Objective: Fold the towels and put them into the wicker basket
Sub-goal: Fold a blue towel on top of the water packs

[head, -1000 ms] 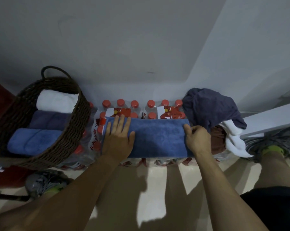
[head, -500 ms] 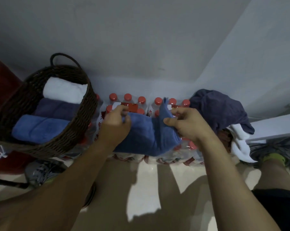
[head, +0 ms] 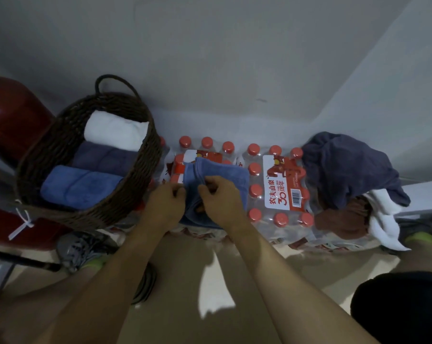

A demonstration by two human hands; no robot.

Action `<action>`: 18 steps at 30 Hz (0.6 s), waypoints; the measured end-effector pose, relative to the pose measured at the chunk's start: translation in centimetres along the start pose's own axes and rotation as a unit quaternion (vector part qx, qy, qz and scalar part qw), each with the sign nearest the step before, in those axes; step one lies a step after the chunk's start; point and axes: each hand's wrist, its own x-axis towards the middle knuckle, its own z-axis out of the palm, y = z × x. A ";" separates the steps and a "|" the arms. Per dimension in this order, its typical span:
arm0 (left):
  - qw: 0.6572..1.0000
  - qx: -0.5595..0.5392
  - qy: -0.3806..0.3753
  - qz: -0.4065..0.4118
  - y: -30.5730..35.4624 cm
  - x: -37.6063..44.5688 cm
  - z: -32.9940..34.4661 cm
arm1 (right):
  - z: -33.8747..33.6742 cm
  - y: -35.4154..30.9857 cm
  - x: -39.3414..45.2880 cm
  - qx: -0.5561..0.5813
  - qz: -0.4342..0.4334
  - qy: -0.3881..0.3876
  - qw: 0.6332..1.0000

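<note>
A blue towel (head: 224,175), folded small, lies on packs of water bottles (head: 277,184). My left hand (head: 165,204) grips its left edge with curled fingers. My right hand (head: 222,199) pinches the cloth right beside it. The brown wicker basket (head: 51,145) stands to the left and holds a white (head: 115,130), a purple-grey (head: 103,157) and a blue rolled towel (head: 78,184). A heap of unfolded towels sits at the right: dark purple (head: 346,167), brown (head: 341,217) and white (head: 383,219).
A red cylinder (head: 13,117) stands behind the basket at the far left. Grey walls close the corner behind the bottles. My shoes (head: 83,249) rest on the beige floor, and a white ledge (head: 426,194) juts in at the right.
My right hand has carried the towel's right end over to the left, halving it and then narrowing it further. Both hands now meet at the towel's left part. The camera view has shifted.
</note>
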 end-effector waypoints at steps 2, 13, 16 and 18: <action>1.000 -0.030 0.004 -0.002 -0.1 0.1 -0.3 | 0.4 -0.2 0.5 -0.020 0.021 -0.042 0.999; 0.991 0.090 -0.092 0.030 0.2 0.1 -1.3 | -1.2 -0.8 0.9 -0.050 0.041 -0.155 0.986; 0.991 0.040 -0.129 -0.001 0.1 -0.2 -0.9 | -1.4 -1.0 0.6 -0.059 0.028 -0.169 0.983; 0.992 0.026 -0.122 -0.003 0.3 -0.3 -0.9 | -1.7 -1.0 0.4 -0.047 0.017 -0.154 0.987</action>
